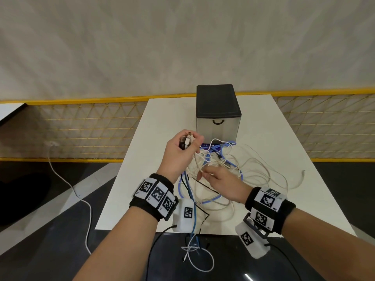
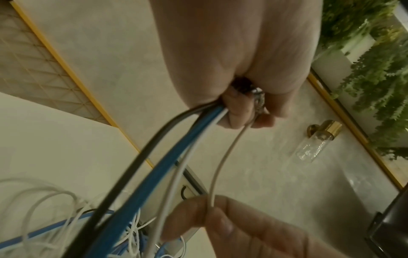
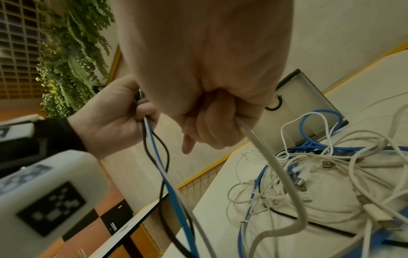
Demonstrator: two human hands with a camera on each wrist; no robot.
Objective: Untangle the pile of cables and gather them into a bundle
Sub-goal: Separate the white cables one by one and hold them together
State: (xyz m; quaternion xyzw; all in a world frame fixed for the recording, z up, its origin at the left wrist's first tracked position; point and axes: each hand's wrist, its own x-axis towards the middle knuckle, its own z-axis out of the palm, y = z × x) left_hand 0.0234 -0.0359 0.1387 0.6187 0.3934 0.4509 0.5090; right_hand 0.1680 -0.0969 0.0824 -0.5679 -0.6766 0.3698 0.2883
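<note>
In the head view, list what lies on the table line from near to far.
Right hand pinching a white cable → tangled cable pile → left hand gripping collected cable ends → dark-lidded drawer box.

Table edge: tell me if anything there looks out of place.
Yes. Several cables, blue, black and white, trail from the left hand over the table near edge and dangle below it, away from the pile.

The left hand [image 1: 178,153] hides the cable ends [image 1: 45,139] it grips.
</note>
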